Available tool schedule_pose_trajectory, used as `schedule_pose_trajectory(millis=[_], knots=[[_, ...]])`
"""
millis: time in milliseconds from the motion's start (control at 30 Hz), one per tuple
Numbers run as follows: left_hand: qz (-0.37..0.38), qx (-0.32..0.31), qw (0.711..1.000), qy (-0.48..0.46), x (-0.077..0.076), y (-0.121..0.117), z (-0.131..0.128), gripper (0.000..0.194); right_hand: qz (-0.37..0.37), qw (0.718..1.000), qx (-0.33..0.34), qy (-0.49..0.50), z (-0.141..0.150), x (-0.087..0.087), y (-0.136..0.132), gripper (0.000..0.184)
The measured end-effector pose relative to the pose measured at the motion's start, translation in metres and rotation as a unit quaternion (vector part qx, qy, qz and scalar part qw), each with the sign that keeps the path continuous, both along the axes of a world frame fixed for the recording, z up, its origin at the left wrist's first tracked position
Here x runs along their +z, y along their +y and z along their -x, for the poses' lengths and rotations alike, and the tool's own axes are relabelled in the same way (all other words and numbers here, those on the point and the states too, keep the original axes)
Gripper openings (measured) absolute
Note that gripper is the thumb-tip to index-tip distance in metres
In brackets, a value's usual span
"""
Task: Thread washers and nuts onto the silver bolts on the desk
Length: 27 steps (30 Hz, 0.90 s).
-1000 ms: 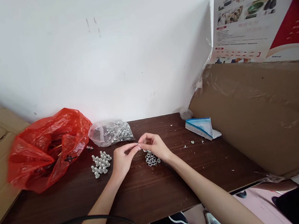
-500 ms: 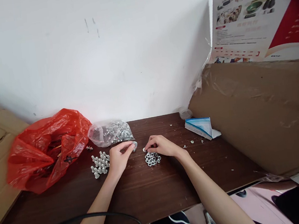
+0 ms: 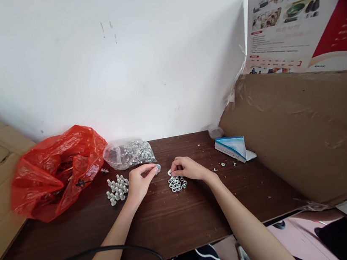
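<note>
Between the thumb and fingers of my left hand [image 3: 141, 180] is a round silver washer [image 3: 157, 168], its flat face partly showing. My right hand [image 3: 187, 168] pinches the edge of another pale washer [image 3: 169, 172], at the far side of a cluster of hex nuts [image 3: 176, 183]. Several of these nuts lie flat on the dark wooden table just below my right fingers. To the left of my left hand stands a group of pale hex bolts [image 3: 116, 190], mostly heads down. Whether more washers lie under my right hand is hidden.
A red plastic bag [image 3: 54, 171] stands at the left, beside a clear bag of small metal parts [image 3: 136, 152]. A blue-and-white packet [image 3: 232, 148] lies at the right near a cardboard panel [image 3: 301, 130]. A black cable [image 3: 90, 252] crosses my left forearm.
My hands were together at a small piece; they have parted. The washer stays in my left hand, while my right hand has moved right and down to the washer by the nuts.
</note>
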<state>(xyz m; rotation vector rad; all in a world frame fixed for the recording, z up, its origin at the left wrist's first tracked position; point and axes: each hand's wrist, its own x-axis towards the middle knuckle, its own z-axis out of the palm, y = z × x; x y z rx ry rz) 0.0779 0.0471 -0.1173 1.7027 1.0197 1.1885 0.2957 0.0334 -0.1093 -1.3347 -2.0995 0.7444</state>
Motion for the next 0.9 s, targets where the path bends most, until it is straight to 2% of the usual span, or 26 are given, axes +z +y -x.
schedule_pose_trajectory(millis=[333,767,900], knots=[[-0.007,-0.009,1.000,0.011,-0.001,0.000,-0.001,0.024,-0.025,1.000,0.004,0.004,-0.010,0.004,-0.003,0.018],[-0.003,-0.023,1.000,0.007,-0.001,0.000,-0.001,0.025,0.017,0.999,0.005,-0.027,-0.016,0.006,-0.005,0.038],[0.000,-0.022,1.000,0.011,0.000,-0.001,-0.002,0.025,0.009,0.999,-0.022,-0.023,-0.015,0.005,-0.005,0.037]])
